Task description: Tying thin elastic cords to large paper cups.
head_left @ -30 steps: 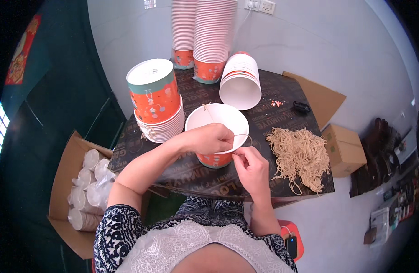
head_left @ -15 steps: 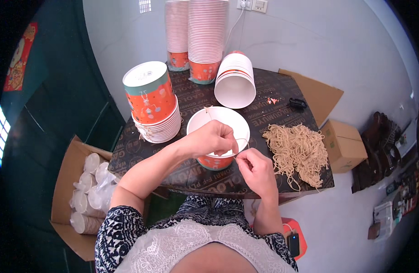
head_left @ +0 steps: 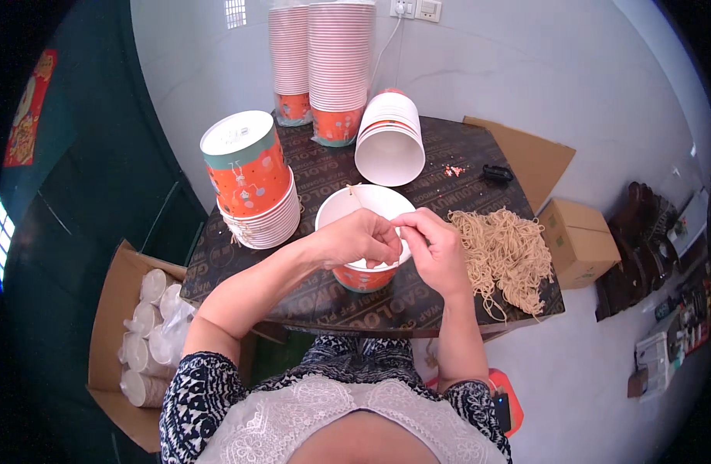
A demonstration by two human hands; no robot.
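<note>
A white-lined paper bucket (head_left: 340,207) with an orange outside stands upright at the table's front. A knot of tan cord (head_left: 354,188) sits on its far rim. My left hand (head_left: 363,238) is closed over the bucket's near side, fingers curled by the rim. My right hand (head_left: 433,246) meets it at the rim's right side, thumb and forefinger pinched together. The cord between them is mostly hidden by my fingers. A loose heap of tan cords (head_left: 506,259) lies to the right of my right hand.
Nested buckets (head_left: 251,174) stand upside down at the left, cord ends hanging from their rims. Another nested stack (head_left: 390,147) lies on its side behind. Tall wrapped bucket stacks (head_left: 340,69) stand by the wall. An open carton (head_left: 108,340) of wrapped lids is at lower left.
My right hand has risen and come closer to my left hand at the rim. The cord loop that showed between them is now mostly hidden. The view has shifted slightly.
</note>
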